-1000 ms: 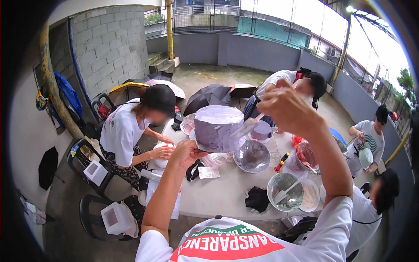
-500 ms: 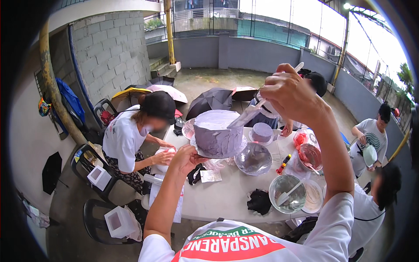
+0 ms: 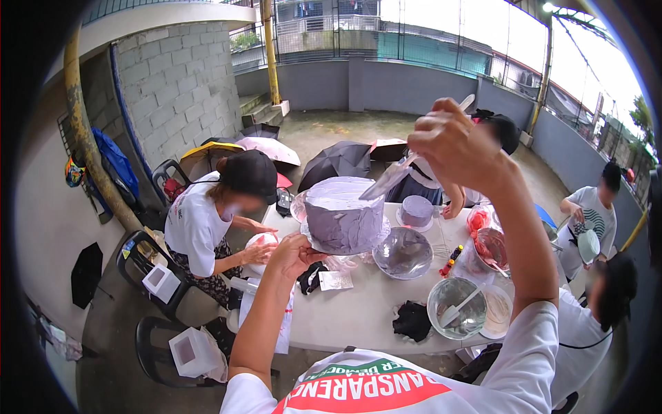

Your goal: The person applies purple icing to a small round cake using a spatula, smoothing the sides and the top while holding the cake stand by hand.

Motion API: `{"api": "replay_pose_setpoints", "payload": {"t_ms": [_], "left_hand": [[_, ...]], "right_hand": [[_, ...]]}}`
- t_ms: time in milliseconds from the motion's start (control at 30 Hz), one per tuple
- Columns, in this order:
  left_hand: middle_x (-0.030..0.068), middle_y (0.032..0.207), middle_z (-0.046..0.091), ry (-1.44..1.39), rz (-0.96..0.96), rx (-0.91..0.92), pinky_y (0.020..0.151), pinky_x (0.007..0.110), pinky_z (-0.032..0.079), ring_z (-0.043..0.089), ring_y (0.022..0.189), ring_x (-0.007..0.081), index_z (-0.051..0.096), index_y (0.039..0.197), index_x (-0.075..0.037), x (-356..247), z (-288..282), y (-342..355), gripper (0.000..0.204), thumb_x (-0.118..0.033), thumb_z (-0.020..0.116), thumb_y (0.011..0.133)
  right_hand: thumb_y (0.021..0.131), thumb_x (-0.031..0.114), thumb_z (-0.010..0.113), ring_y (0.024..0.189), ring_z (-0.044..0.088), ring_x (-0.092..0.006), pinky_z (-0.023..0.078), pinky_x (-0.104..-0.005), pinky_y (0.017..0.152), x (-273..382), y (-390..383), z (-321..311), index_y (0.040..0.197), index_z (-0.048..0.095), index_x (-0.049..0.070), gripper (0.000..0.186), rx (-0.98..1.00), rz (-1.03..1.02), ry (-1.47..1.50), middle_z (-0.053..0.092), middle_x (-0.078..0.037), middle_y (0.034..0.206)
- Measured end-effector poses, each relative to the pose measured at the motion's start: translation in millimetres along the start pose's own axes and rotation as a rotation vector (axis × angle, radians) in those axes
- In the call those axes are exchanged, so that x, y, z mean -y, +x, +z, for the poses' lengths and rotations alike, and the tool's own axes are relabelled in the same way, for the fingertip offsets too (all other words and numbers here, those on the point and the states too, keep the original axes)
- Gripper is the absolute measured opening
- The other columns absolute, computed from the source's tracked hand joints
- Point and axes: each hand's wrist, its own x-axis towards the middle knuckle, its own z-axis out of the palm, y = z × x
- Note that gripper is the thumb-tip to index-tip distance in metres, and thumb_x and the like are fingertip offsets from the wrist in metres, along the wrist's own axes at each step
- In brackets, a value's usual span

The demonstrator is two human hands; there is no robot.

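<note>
A round cake [image 3: 345,219] coated in lavender icing is held up above the table, with rough swirls on its side and streaks across its top. My left hand [image 3: 295,255] grips the cake board [image 3: 324,250] from below at its left edge. My right hand [image 3: 454,138], raised high to the right, is closed around the handle of an icing spatula [image 3: 387,181]. Its flat blade slants down to the left, and the tip lies at the top right rim of the cake. Whether the tip touches the icing I cannot tell.
Below, a white table [image 3: 345,314] carries an iced metal bowl [image 3: 403,253], another bowl [image 3: 456,307] with a white spatula, a smaller lavender cake [image 3: 417,210], red icing [image 3: 491,248] and a black cloth [image 3: 412,321]. Several people work around it; one person [image 3: 207,214] stands close at left.
The spatula blade has tilted and drawn slightly up at the cake's top right edge, and my right hand has shifted a little left. The cake stays nearly in place.
</note>
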Motion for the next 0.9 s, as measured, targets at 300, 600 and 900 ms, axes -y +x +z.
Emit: {"api": "replay_pose_setpoints", "payload": {"t_ms": [300, 600, 900], "left_hand": [[0.0143, 0.089, 0.067, 0.06, 0.016, 0.111, 0.071, 0.042, 0.06, 0.068, 0.08, 0.0256, 0.06, 0.094, 0.005, 6.9, -17.7, 8.6, 0.019, -0.011, 0.05, 0.089], [0.0142, 0.087, 0.067, 0.069, 0.001, 0.121, 0.067, 0.04, 0.06, 0.068, 0.077, 0.0244, 0.059, 0.097, 0.003, -1.0, -5.9, -2.3, 0.019, -0.013, 0.051, 0.09], [0.0132, 0.088, 0.067, 0.012, -0.028, 0.17, 0.066, 0.039, 0.061, 0.069, 0.078, 0.0231, 0.059, 0.098, 0.001, 2.4, -14.3, 7.8, 0.02, -0.015, 0.052, 0.091]], "right_hand": [[0.069, -0.001, 0.058, 0.071, 0.059, -0.0198, 0.037, -0.0352, 0.087, 5.6, -12.4, 43.9, 0.066, 0.062, 0.006, 0.009, 0.046, -0.039, 0.205, 0.061, -0.006, 0.071], [0.073, 0.003, 0.061, 0.075, 0.059, -0.0202, 0.036, -0.0393, 0.093, -19.9, -3.6, 0.2, 0.07, 0.059, 0.007, 0.006, -0.003, 0.044, 0.089, 0.061, -0.005, 0.072], [0.071, -0.002, 0.063, 0.073, 0.059, -0.0206, 0.037, -0.0381, 0.091, -9.4, -6.2, 41.9, 0.07, 0.061, 0.007, 0.01, 0.075, -0.017, 0.273, 0.059, -0.005, 0.069]]}}
